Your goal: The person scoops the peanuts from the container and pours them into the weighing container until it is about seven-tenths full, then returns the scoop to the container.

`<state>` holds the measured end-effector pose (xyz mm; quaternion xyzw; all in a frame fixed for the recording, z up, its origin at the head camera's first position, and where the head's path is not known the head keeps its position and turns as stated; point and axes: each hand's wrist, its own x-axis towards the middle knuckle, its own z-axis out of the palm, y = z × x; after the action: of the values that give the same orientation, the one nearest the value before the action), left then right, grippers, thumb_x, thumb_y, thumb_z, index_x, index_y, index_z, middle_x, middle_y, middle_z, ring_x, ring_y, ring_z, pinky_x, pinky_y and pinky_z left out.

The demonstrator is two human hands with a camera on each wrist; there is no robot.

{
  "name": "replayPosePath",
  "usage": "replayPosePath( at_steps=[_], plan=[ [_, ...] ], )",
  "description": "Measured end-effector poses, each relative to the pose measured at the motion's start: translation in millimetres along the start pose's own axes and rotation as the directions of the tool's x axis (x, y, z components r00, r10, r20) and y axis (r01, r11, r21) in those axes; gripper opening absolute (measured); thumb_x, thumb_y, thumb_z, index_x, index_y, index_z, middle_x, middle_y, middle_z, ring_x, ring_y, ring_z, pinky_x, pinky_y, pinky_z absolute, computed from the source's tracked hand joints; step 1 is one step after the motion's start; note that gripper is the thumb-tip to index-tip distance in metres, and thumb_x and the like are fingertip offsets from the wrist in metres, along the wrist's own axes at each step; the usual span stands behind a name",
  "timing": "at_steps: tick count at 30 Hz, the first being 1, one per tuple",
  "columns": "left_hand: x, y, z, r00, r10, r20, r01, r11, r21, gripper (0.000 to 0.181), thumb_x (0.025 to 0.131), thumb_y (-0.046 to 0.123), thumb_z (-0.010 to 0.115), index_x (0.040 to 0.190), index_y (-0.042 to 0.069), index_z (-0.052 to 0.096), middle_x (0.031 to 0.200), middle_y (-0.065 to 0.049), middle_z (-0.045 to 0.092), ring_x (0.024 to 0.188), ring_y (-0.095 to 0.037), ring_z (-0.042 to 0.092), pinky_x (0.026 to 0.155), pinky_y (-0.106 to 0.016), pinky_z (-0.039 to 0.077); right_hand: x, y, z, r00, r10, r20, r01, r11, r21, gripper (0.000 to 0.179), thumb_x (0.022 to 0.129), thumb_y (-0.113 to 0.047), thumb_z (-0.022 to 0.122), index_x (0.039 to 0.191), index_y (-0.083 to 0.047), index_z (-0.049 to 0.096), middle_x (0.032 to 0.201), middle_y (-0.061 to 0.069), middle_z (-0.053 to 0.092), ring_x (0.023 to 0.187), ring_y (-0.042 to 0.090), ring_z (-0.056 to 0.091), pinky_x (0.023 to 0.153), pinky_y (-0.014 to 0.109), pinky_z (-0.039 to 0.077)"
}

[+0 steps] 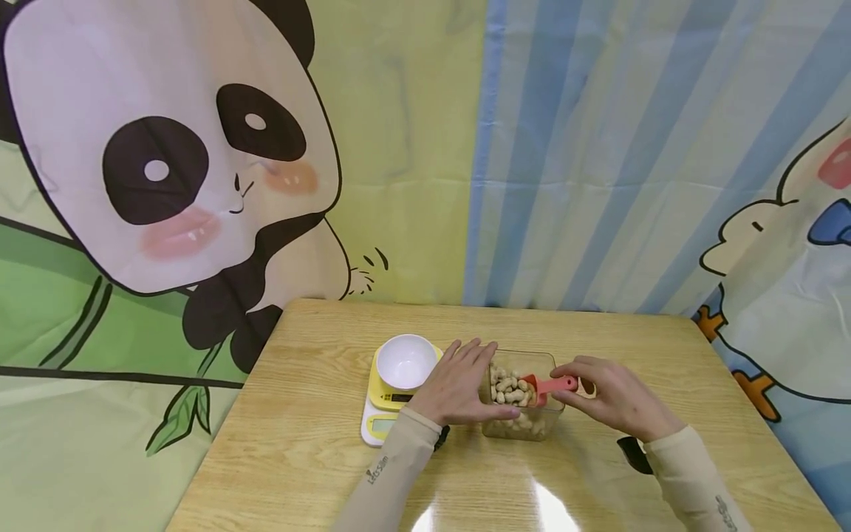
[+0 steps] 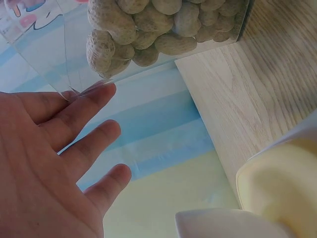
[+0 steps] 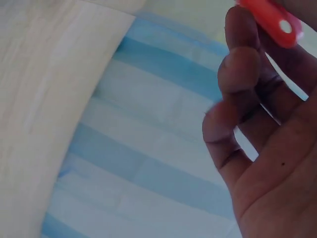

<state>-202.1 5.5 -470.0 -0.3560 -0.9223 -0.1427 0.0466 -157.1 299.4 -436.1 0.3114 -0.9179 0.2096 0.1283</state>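
Observation:
A clear plastic container (image 1: 495, 432) of unshelled peanuts (image 1: 510, 388) stands on the table. My left hand (image 1: 455, 384) rests against its left side, the fingers fairly straight and the thumb across its near rim. In the left wrist view, fingertips of the left hand (image 2: 74, 144) touch the container's edge beside the peanuts (image 2: 163, 25). My right hand (image 1: 614, 395) pinches the handle of a red scoop (image 1: 557, 384), whose bowl is among the peanuts. In the right wrist view, the right hand (image 3: 267, 104) holds the handle end (image 3: 277, 22); the scoop's bowl is out of sight there.
Left of the container, a white bowl (image 1: 407, 362) sits on a yellow-and-white kitchen scale (image 1: 374, 421), partly behind the left forearm. The wooden table (image 1: 292, 414) ends at a printed curtain (image 1: 425, 222) with a panda and stripes.

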Motion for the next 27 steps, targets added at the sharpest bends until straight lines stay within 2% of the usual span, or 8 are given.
replayPosePath(
  at_steps=[3, 6, 9, 12, 15, 22, 27],
  plan=[
    [-0.5, 0.3, 0.8, 1.000, -0.003, -0.001, 0.003, 1.000, -0.007, 0.115, 0.079, 0.092, 0.043, 0.161, 0.012, 0.029, 0.160, -0.004, 0.038, 0.151, -0.022, 0.027, 0.124, -0.043, 0.012, 5.8, -6.5, -5.1, 0.999, 0.001, 0.045, 0.001, 0.999, -0.036, 0.017, 0.089, -0.027, 0.080, 0.104, -0.023, 0.076, 0.088, -0.020, 0.061, 0.068, -0.004, 0.051, 0.056, 0.020, 0.046],
    [-0.4, 0.8, 1.2, 1.000, -0.007, -0.001, 0.007, 1.000, -0.006, 0.115, 0.078, 0.092, 0.044, 0.161, 0.013, 0.029, 0.160, -0.004, 0.038, 0.151, -0.022, 0.028, 0.124, -0.042, 0.013, 14.0, -15.7, -12.5, 0.991, 0.015, 0.130, -0.006, 0.997, -0.072, 0.013, 0.089, -0.025, 0.080, 0.101, -0.020, 0.077, 0.087, -0.017, 0.063, 0.070, -0.004, 0.055, 0.058, 0.022, 0.050],
    [0.7, 1.8, 1.0, 1.000, -0.010, -0.002, 0.010, 1.000, -0.003, 0.116, 0.078, 0.092, 0.045, 0.161, 0.013, 0.029, 0.160, -0.004, 0.038, 0.151, -0.022, 0.028, 0.124, -0.043, 0.013, 22.3, -22.6, -19.1, 0.979, 0.017, 0.205, 0.000, 0.996, -0.087, 0.010, 0.089, -0.021, 0.080, 0.098, -0.018, 0.077, 0.085, -0.016, 0.061, 0.069, -0.004, 0.054, 0.058, 0.023, 0.049],
    [2.1, 2.8, 0.5, 1.000, -0.011, -0.002, 0.011, 1.000, 0.001, 0.115, 0.078, 0.092, 0.046, 0.161, 0.013, 0.029, 0.160, -0.003, 0.038, 0.151, -0.022, 0.028, 0.124, -0.043, 0.013, 27.7, -25.3, -22.8, 0.969, 0.021, 0.245, -0.002, 0.997, -0.078, 0.007, 0.088, -0.017, 0.081, 0.094, -0.017, 0.077, 0.082, -0.015, 0.060, 0.066, -0.004, 0.051, 0.056, 0.022, 0.047],
    [2.7, 3.4, -0.1, 1.000, -0.011, -0.004, 0.011, 1.000, 0.003, 0.115, 0.078, 0.091, 0.047, 0.161, 0.013, 0.029, 0.160, -0.003, 0.039, 0.151, -0.022, 0.028, 0.124, -0.044, 0.014, 29.3, -23.4, -22.3, 0.968, 0.006, 0.251, 0.004, 0.999, -0.037, 0.006, 0.088, -0.015, 0.080, 0.093, -0.017, 0.077, 0.082, -0.014, 0.060, 0.066, -0.005, 0.051, 0.056, 0.021, 0.048],
    [0.9, 2.8, -1.0, 1.000, -0.012, 0.003, 0.012, 1.000, -0.006, 0.115, 0.079, 0.090, 0.048, 0.161, 0.012, 0.028, 0.160, -0.004, 0.039, 0.150, -0.022, 0.028, 0.124, -0.044, 0.016, 25.2, -6.4, -12.2, 0.977, -0.081, 0.199, 0.065, 0.994, 0.084, 0.006, 0.092, -0.018, 0.076, 0.098, -0.016, 0.078, 0.084, -0.015, 0.062, 0.067, -0.005, 0.053, 0.056, 0.021, 0.050],
    [-0.5, 3.0, 0.4, 0.999, -0.030, 0.020, 0.031, 0.999, -0.032, 0.115, 0.078, 0.091, 0.047, 0.162, 0.014, 0.027, 0.160, -0.004, 0.038, 0.151, -0.021, 0.026, 0.124, -0.043, 0.013, 22.1, 3.0, -9.0, 0.979, -0.078, 0.191, 0.047, 0.986, 0.161, 0.008, 0.095, -0.023, 0.073, 0.101, -0.019, 0.077, 0.086, -0.016, 0.064, 0.067, -0.003, 0.055, 0.057, 0.022, 0.050]
  ],
)
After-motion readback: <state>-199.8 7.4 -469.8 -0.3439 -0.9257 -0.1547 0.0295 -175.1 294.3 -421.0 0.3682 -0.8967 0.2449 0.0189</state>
